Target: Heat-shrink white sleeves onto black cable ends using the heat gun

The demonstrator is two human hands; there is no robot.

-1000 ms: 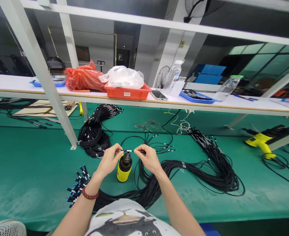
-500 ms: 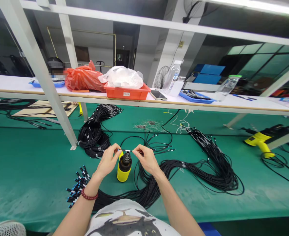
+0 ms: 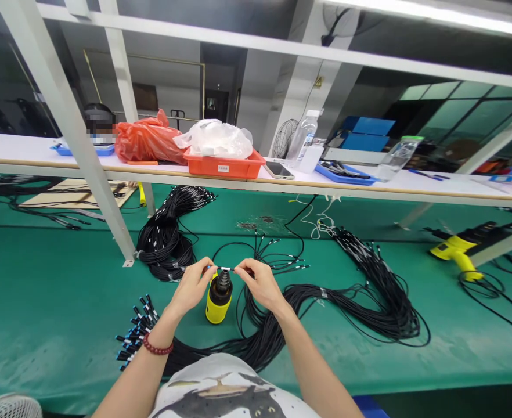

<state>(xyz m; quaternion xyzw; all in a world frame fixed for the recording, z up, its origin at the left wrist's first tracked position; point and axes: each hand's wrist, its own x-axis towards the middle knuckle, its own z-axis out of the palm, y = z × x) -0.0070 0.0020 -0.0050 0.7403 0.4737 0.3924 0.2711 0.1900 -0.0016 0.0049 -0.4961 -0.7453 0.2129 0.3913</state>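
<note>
Between both hands a black cable [image 3: 220,268] with a white sleeve on it is stretched level. My left hand [image 3: 194,284] pinches its left end, where a bit of blue shows. On the right side, my right hand [image 3: 259,281] is closed on the same cable, fingertips together. Right under the white sleeve stands a yellow and black heat gun [image 3: 218,305], its dark nozzle pointing up. A thick bundle of black cables [image 3: 264,342] runs beneath my forearms, its blue-tipped ends [image 3: 138,331] fanned out at the left.
Another cable coil [image 3: 164,244] lies beside the shelf post [image 3: 116,232]. A second yellow heat gun [image 3: 458,249] rests at the right. Above, the shelf [image 3: 160,172] bears a red tray [image 3: 225,168], a phone [image 3: 279,169], bottles and a blue tray [image 3: 347,173]. Loose cable ends [image 3: 282,261] spread behind my hands.
Almost nothing differs. The whole view has shifted very slightly, and both hands still hold the cable level over the heat gun's nozzle.
</note>
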